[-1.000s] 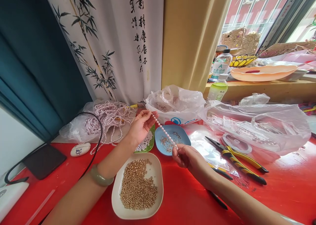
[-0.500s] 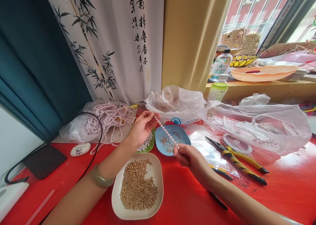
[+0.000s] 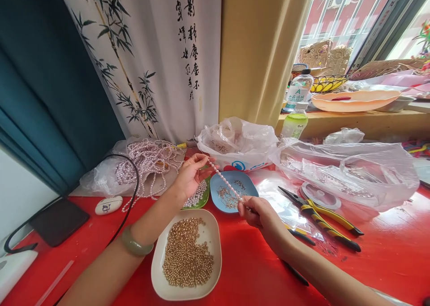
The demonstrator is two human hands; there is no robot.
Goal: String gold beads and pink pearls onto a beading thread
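A short string of pale pink beads (image 3: 224, 179) stretches slantwise between my two hands. Its upper end is pinched in the fingertips of my left hand (image 3: 195, 174), which has a green bangle on the wrist. My right hand (image 3: 257, 212) grips the lower end, with the fingers curled round it. Below the string lies a blue dish (image 3: 218, 203) of small metal pieces. Partly behind my left hand is a green dish (image 3: 203, 202) of pale beads. Nearer to me stands a white dish (image 3: 215, 288) of gold beads.
Yellow-and-black pliers (image 3: 319, 218) lie at the right beside a clear spool (image 3: 320, 196). Plastic bags (image 3: 238, 140) line the back. Bundled bead strings (image 3: 144, 160) and a black cable (image 3: 137, 176) are at the left. Bottles (image 3: 295, 120) stand near the window sill.
My right hand has turned slightly and its fingers have closed further round the lower end of the bead string. The whole view has shifted a little; the dishes stay in place.
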